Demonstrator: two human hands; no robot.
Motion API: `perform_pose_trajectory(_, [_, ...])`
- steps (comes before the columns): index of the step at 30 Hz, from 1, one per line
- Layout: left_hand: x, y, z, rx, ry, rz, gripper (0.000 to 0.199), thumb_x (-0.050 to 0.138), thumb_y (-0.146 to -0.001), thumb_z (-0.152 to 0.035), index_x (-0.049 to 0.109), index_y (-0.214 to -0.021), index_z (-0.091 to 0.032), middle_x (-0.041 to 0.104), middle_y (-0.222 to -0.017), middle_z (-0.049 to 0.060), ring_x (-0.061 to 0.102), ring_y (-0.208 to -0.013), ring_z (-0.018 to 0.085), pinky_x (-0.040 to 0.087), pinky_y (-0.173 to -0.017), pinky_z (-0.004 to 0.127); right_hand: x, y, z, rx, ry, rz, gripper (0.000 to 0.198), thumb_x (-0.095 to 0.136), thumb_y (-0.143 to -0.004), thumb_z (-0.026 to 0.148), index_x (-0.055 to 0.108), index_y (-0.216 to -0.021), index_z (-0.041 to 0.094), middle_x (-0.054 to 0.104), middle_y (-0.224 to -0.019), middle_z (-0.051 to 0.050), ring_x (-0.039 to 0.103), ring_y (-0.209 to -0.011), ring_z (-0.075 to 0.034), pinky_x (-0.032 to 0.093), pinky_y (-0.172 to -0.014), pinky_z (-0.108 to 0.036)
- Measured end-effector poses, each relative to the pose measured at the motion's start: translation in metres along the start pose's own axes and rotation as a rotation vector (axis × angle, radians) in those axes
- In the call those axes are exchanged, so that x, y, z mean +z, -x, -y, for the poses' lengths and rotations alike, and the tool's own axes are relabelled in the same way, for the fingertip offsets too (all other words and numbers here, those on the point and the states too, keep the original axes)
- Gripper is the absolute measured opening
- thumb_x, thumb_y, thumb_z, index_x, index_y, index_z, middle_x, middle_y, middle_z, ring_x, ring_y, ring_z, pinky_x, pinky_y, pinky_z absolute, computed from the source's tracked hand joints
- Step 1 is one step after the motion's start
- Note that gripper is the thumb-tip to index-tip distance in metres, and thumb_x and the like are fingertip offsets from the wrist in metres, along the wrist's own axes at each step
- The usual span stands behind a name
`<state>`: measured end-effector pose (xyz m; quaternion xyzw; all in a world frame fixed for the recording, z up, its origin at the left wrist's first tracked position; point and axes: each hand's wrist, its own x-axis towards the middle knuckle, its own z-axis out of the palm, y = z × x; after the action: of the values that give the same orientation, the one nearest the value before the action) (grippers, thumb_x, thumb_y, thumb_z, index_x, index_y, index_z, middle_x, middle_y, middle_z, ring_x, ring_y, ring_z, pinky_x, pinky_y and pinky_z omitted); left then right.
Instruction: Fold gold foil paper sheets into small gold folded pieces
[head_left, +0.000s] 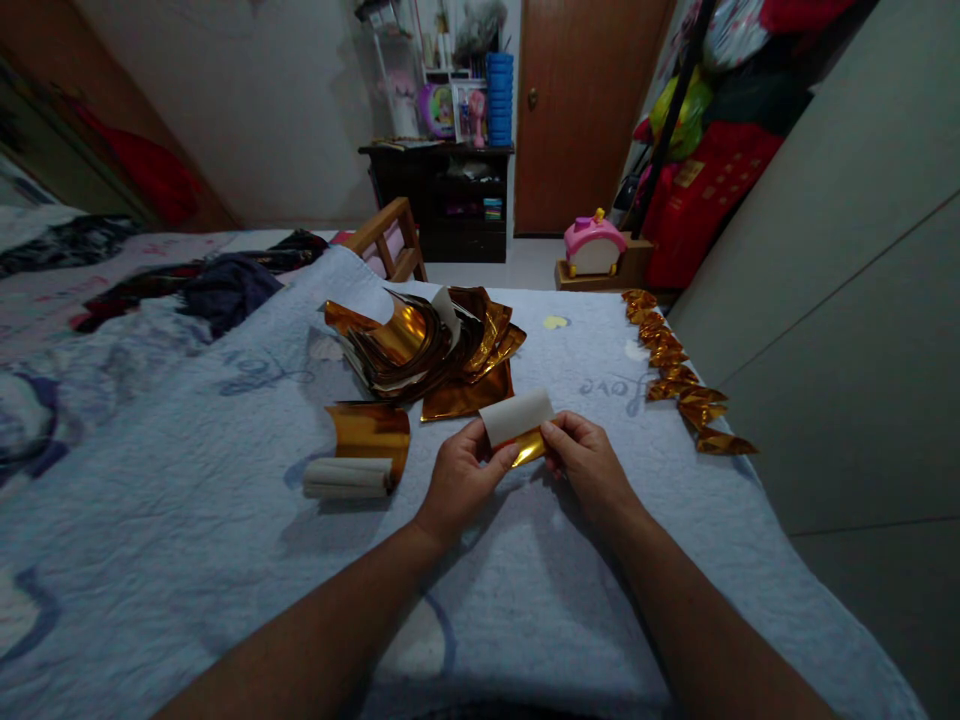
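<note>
"Fingers (501, 460) first: how do they stand?"

"Pinched closed. Left hand (454, 485) and right hand (592, 460) grip a gold-and-white sheet (519, 416) between them, one at each end, its pale part curled over and a gold strip along the near edge."

"Now from the left?"

"Dark clothes (232, 290) lie far left. Nearer, on the pale blue quilt (300, 600), a whitish roll (346, 478) sits against a curved gold sheet (379, 430). Just beyond is a fanned gold stack (409, 335); its flat near corner comes close to the held sheet, so room is tight on the far left side."

"And to the right?"

"More generous: quilt with printed lettering (616, 390) spreads between the right hand and a row of twisted gold pieces (664, 350). That row follows the right edge, the nearest tip reaching it."
</note>
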<state>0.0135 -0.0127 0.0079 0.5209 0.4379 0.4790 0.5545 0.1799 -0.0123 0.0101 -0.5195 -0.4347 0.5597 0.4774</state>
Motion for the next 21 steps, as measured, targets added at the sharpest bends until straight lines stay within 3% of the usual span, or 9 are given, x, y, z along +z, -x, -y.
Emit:
perform_pose_trajectory(9, [-0.001, 0.002, -0.002, 0.0, -0.012, 0.002, 0.04, 0.076, -0.081, -0.028, 0.071, -0.119, -0.015, 0.075, -0.112, 0.01, 0.07, -0.103, 0.025, 0.054, -0.094, 0.034, 0.0, 0.001, 0.004, 0.012, 0.013, -0.013, 0.031, 0.066, -0.081, 0.049, 0.06, -0.076, 0.019, 0.051, -0.052, 0.005, 0.042, -0.044, -0.009, 0.03, -0.043, -0.022])
perform_pose_trajectory(21, [-0.001, -0.001, -0.011, -0.005, 0.055, -0.064, 0.031, 0.077, -0.079, -0.029, 0.074, -0.106, -0.014, 0.078, -0.1, 0.008, 0.071, -0.095, 0.024, 0.054, -0.09, 0.035, -0.001, 0.002, 0.008, -0.028, -0.028, 0.054, 0.029, 0.072, -0.076, 0.045, 0.059, -0.076, 0.02, 0.052, -0.058, 0.005, 0.043, -0.05, -0.01, 0.031, -0.047, -0.023])
